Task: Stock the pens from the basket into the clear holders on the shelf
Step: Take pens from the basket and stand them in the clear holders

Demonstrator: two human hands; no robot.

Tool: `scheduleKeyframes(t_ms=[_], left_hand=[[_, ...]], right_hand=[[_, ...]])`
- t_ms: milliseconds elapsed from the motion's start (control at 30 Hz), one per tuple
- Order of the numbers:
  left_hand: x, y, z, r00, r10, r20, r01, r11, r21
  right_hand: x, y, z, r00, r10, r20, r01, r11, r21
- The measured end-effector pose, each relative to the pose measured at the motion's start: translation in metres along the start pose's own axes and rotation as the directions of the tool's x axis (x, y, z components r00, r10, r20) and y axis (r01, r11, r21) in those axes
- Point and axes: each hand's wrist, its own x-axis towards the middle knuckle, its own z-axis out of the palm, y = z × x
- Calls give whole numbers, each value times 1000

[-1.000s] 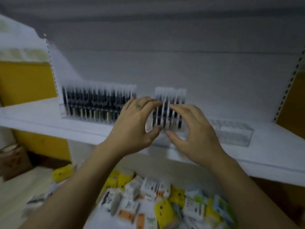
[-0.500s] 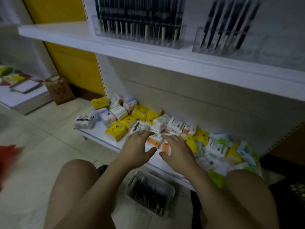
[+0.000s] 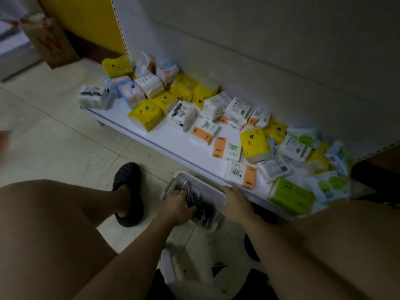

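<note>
The basket (image 3: 195, 183) sits on the floor (image 3: 54, 137) by the low shelf (image 3: 173, 139). My left hand (image 3: 176, 205) digs into its pens (image 3: 202, 210), my right hand (image 3: 236, 202) lies on its rim; blur hides whether either grips.

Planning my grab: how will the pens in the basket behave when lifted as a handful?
The pens look thin, rigid and smooth, so they probably slip or fan out. Lying loosely piled in the basket, some may catch and drop.
</note>
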Motion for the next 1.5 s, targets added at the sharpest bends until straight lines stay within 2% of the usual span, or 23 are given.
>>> scheduleKeyframes(t_ms=[300, 467, 667, 833, 967, 1133, 1233, 1333, 1433, 1500], left_hand=[[58, -16, 62, 980, -87, 181, 132, 959, -252], [87, -40, 76, 968, -151, 200, 224, 876, -427], [122, -65, 87, 962, -201, 186, 261, 880, -397], [147, -69, 102, 964, -177, 198, 234, 919, -318], [153, -73, 113, 973, -121, 199, 168, 955, -245], [147, -73, 115, 966, -121, 228, 175, 957, -231], [140, -67, 113, 979, -145, 143, 187, 920, -344], [133, -59, 106, 977, -206, 55, 207, 856, -473], [126, -53, 101, 971, -232, 48, 211, 756, -620], [121, -50, 95, 962, -260, 90, 250, 691, -678]], right_hand=[[34, 25, 51, 949, 133, 286, -126, 991, -41], [66, 17, 91, 906, 152, 395, -151, 988, -33], [108, 8, 128, 875, 145, 462, -128, 989, -67], [134, 12, 150, 897, 55, 439, -18, 996, -88], [150, 10, 158, 899, 12, 438, -14, 1000, 1], [155, 1, 146, 898, 7, 440, -43, 997, 71], [150, 1, 138, 913, 51, 405, -86, 994, 69], [138, 5, 140, 945, 113, 307, -154, 982, 112], [124, 7, 141, 950, 185, 253, -234, 955, 182], [111, 3, 139, 925, 261, 276, -343, 886, 313]])
